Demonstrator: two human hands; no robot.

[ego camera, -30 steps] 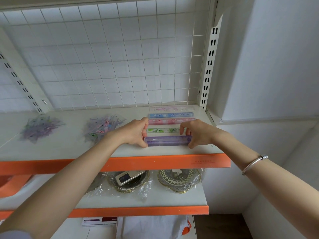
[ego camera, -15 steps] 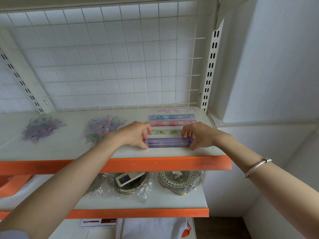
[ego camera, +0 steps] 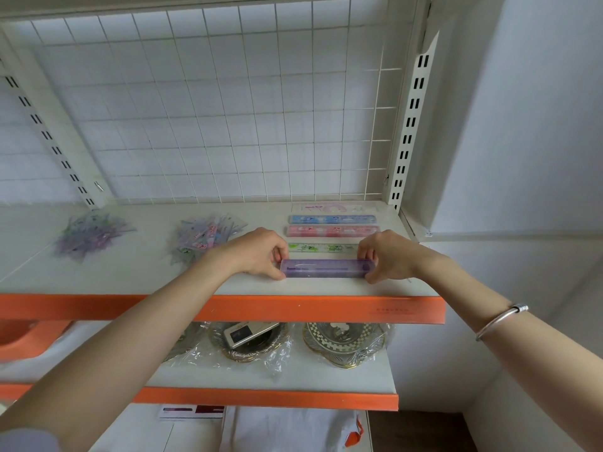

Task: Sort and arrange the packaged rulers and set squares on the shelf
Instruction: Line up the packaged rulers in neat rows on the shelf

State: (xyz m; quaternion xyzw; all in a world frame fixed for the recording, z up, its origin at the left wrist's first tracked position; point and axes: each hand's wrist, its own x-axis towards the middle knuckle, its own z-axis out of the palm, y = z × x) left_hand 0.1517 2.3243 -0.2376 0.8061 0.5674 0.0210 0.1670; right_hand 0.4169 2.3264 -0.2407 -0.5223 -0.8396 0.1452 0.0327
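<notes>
A purple packaged ruler [ego camera: 326,267] lies flat near the front of the white shelf [ego camera: 146,278]. My left hand [ego camera: 257,252] pinches its left end and my right hand [ego camera: 385,256] pinches its right end. Behind it, in a row toward the back, lie a green ruler [ego camera: 323,247], a pink ruler [ego camera: 332,230], a blue ruler [ego camera: 332,219] and a pale pink pack [ego camera: 334,208]. Two loose heaps of packaged set squares sit to the left: one [ego camera: 205,238] beside my left hand, one [ego camera: 91,234] farther left.
A white wire grid [ego camera: 212,109] backs the shelf, with a slotted upright [ego camera: 409,125] at the right. The shelf's front lip is orange [ego camera: 326,308]. On the lower shelf stand wrapped glass dishes [ego camera: 346,344] and a small device [ego camera: 248,331]. A white wall lies to the right.
The purple ruler and both hands have stayed almost in place on the shelf; my head view shifted slightly downward, so everything sits a little higher on the shelf in the frame.
</notes>
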